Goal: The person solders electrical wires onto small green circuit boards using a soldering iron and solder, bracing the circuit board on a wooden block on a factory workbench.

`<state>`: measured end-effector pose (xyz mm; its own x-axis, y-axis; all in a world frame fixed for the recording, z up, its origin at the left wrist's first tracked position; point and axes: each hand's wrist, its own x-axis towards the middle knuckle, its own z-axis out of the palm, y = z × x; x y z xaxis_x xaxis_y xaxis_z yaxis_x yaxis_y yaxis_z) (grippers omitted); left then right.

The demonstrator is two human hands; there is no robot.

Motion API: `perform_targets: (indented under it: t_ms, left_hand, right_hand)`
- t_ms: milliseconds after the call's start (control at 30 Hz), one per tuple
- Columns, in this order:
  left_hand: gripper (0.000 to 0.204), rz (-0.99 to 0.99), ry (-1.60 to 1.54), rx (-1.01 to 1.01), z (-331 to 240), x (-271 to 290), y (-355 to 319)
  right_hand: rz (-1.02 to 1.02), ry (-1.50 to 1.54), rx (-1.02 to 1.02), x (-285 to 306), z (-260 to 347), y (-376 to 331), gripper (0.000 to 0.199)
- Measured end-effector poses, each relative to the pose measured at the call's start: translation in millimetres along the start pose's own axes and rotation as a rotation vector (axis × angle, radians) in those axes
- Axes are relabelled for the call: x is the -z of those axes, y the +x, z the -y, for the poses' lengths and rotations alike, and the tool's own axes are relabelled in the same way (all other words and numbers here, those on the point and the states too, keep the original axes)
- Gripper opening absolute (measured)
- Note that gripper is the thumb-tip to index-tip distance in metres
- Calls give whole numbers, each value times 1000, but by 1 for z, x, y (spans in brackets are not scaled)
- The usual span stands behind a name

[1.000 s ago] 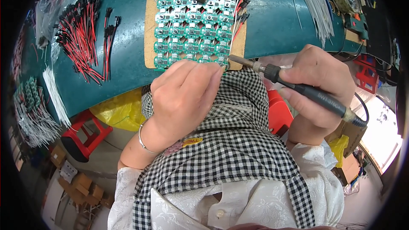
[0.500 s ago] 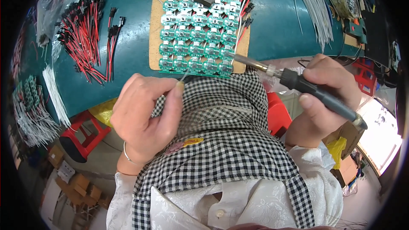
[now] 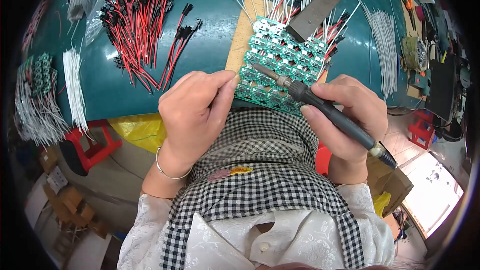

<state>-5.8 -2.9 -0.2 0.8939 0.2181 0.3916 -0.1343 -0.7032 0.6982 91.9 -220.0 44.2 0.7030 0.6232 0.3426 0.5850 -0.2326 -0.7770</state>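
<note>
My right hand [image 3: 352, 112] grips a soldering iron [image 3: 334, 115] with a dark handle. Its metal tip lies over the left part of a panel of small green circuit boards [image 3: 285, 62]. Close to the panel's left edge, my left hand [image 3: 195, 102] is closed in a pinch; a thin wire showed at its fingertips a moment ago and is hardly visible now. The panel rests tilted on a tan board [image 3: 236, 55]. A dark metal bar [image 3: 322, 7] lies across the panel's far edge, where white wires and red-black leads stick out.
Left of the panel lie a heap of red-black connector leads [image 3: 137, 25] and a white wire bundle [image 3: 75, 87]. Wired green boards [image 3: 37, 85] sit at the far left. More white wires [image 3: 384, 50] lie on the right. Red stools [image 3: 95, 147] stand below the table.
The view has shifted, so the table's things sit farther right and the panel looks turned. The iron's tip has gone from the panel's right side to its left part, nearer my left fingertips.
</note>
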Motion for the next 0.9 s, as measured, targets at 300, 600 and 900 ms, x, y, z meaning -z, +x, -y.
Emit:
perform_targets:
  t_ms: [300,600,900]
  left_hand:
    - [12,32,-41,-20,8,-6,2]
    - [12,-7,-37,1,8,-8,3]
    - [15,75,-59,-20,-5,3,3]
  right_hand:
    - [32,-47,-9,-3,0,7,27]
    - [57,-66,-6,-2,4,13,27]
    - [-40,120,-36,11,-6,11,25]
